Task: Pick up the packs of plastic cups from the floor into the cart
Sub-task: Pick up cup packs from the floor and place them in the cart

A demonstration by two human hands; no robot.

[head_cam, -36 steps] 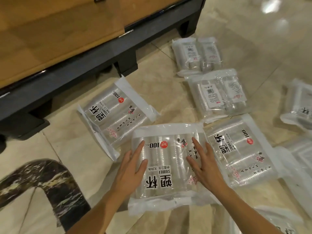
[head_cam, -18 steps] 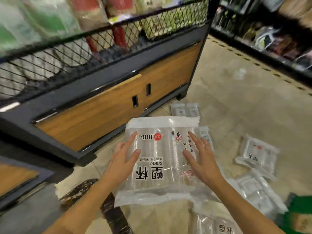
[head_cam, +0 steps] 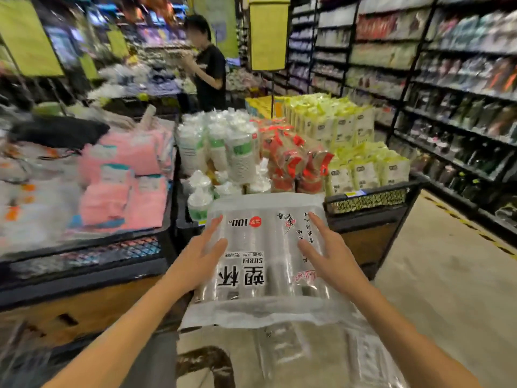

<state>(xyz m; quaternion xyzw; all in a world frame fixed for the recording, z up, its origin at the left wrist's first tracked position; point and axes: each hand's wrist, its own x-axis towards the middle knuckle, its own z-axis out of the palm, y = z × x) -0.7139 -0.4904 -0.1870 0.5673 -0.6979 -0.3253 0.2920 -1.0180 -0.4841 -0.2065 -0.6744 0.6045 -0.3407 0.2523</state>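
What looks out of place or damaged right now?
At least one clear pack lies on the floor at the bottom edge, blurred, not yet picked up. The pack of plastic cups held between the left hand and right hand reads upside down from here; no tear or spill shows on it.

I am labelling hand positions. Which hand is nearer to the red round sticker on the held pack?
Left. The left hand holds the pack just left of the red round sticker; the right hand is farther, on the pack's right side.
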